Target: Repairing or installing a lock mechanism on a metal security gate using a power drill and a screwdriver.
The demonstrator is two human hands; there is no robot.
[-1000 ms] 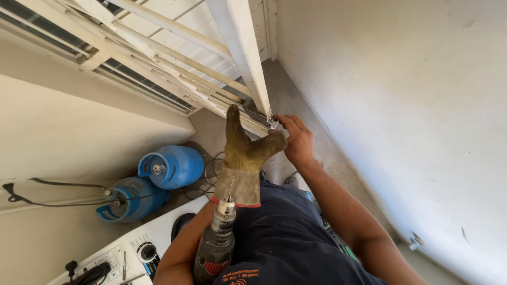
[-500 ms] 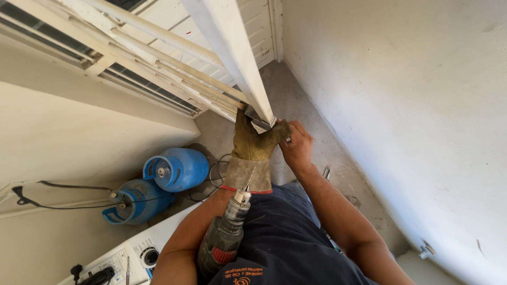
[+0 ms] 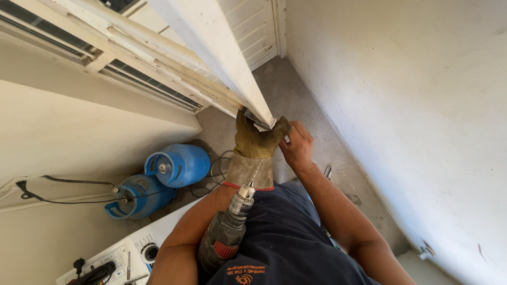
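Lowered slightly, gloved left hand (image 3: 257, 138) and bare right hand (image 3: 297, 148) clasp pale beam (image 3: 222, 47).

white plaster walls (image 3: 401, 105), grey concrete floor (image 3: 296, 95), louvred door (image 3: 253, 26)

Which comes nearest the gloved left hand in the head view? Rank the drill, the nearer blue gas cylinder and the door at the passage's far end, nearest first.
From the gloved left hand:
1. Drill, just below the glove's cuff, tucked against the person's body.
2. Nearer blue gas cylinder, on the floor to the left.
3. Door, at the passage's far end, top of the view.
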